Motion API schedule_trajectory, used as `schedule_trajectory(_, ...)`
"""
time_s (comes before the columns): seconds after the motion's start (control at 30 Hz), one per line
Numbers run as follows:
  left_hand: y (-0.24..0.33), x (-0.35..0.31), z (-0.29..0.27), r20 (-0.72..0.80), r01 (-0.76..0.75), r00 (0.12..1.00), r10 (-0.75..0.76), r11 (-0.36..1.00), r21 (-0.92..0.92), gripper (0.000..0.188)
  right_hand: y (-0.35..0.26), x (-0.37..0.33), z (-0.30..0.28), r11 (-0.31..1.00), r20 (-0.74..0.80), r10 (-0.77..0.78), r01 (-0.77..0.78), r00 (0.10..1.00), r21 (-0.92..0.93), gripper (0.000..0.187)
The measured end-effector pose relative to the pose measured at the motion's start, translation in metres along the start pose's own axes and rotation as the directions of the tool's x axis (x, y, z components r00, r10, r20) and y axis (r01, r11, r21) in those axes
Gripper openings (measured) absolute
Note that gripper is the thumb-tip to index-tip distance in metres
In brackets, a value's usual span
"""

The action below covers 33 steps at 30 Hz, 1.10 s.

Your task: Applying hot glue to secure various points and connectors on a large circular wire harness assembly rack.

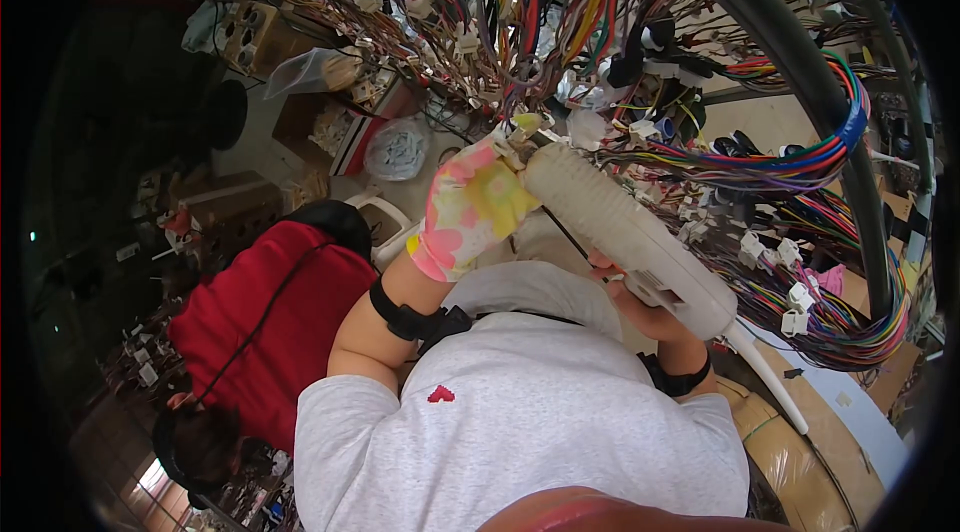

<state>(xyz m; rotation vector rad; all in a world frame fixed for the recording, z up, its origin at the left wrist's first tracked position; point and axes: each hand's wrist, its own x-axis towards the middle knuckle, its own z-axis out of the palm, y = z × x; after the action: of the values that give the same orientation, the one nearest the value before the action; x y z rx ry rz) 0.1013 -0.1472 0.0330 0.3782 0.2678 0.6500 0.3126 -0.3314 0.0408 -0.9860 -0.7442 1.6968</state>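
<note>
My right hand [640,307] is wrapped from below around the body of a large off-white heat gun [640,232], its fingers partly hidden behind the casing. The gun points up and to the left, and a white cord sleeve trails from its rear toward the lower right. Just left of its ribbed front end is my left hand [475,197], in a pink and yellow flowered glove. Its fingers are closed near the lower end of a bundle of colored wires [510,62], and they hide the exact spot gripped.
Thick wire harnesses with white connectors [795,297] hang at the right over a black curved tube [790,42]. A person in a red top [270,312] is close by at the left. Beyond are a clear plastic bag [397,149] and cardboard boxes [270,37].
</note>
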Motion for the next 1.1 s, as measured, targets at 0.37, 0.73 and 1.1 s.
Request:
schedule_trajectory(0.37,0.001,-0.003,-0.002,-0.098,-0.024,0.995,0.033,0.996,0.091,0.067,0.025,-0.008,-0.018,0.358,-0.012,-0.02,-0.004,1.0,-0.934,0.052)
schedule_trajectory(0.73,0.008,0.005,0.005,0.163,0.105,0.986,-0.045,0.919,-0.38,0.051,-0.018,0.011,0.019,0.72,-0.093,-0.274,0.14,0.957,-0.68,0.034)
schedule_trajectory(1.1,0.007,0.009,0.02,-0.393,0.024,0.911,-0.123,0.968,-0.249,0.054,-0.012,0.012,0.022,0.842,-0.239,-0.293,0.132,0.926,-0.523,0.021)
